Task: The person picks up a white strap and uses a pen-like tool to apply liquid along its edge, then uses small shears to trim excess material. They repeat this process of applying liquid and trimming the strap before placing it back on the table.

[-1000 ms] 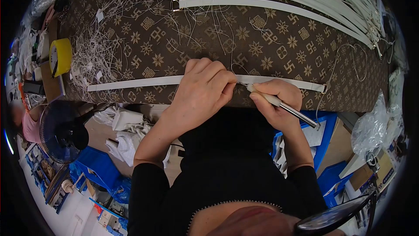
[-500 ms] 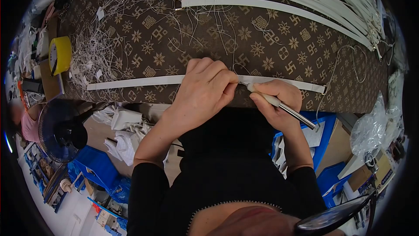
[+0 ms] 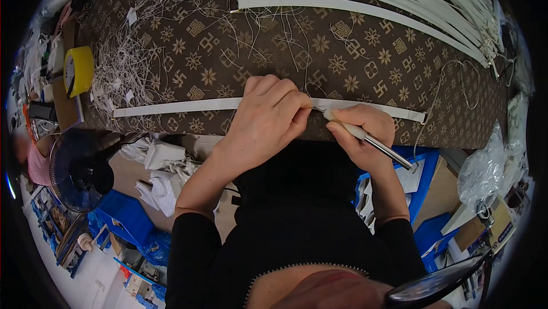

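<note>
A white strap [image 3: 177, 107] lies lengthwise along the near part of the patterned brown cloth, with a metal buckle [image 3: 424, 117] at its right end. My left hand [image 3: 268, 115] is closed over the middle of the strap, fingers curled and pressed together; the fingertips are hidden. Just to its right, my right hand [image 3: 371, 129] grips a stitching awl [image 3: 393, 152] with a pale handle and a shiny metal rear end. The awl's tip meets the strap beside my left fingers. From that spot a thin thread [image 3: 306, 75] runs away over the cloth.
Many finished-looking white straps [image 3: 365, 7] with buckles are stacked at the back right. Loose thread ends [image 3: 128, 69] pile up on the left, near a yellow tape roll [image 3: 79, 72]. Below the table edge stand a black fan [image 3: 83, 172] and a blue bin [image 3: 123, 215].
</note>
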{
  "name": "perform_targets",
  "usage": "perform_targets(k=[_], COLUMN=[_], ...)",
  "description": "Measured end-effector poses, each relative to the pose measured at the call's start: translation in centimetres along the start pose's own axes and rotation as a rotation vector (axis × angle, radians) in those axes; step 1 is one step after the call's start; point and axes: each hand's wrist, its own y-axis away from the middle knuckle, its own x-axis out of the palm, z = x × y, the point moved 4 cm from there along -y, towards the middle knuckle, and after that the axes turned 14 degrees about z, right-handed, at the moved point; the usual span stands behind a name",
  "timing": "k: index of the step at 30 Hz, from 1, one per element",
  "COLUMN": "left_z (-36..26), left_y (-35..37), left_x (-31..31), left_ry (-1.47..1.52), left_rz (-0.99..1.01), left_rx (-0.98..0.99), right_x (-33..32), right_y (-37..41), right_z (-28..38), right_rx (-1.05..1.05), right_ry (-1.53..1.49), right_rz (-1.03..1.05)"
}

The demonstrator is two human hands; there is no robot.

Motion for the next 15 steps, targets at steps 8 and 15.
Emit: perform_targets(k=[8, 15], left_z=[0.00, 0.00], left_y=[0.00, 0.01], left_x=[-0.06, -0.02], left_ry=[0.001, -0.006], left_rz=[0.003, -0.001], left_rx=[-0.001, -0.007], right_x=[0.04, 0.05], right_y=[0.10, 0.09], right_z=[-0.13, -0.03], right_rx=[-0.006, -0.015], right_ry=[0.010, 0.023], right_rz=[0.009, -0.008])
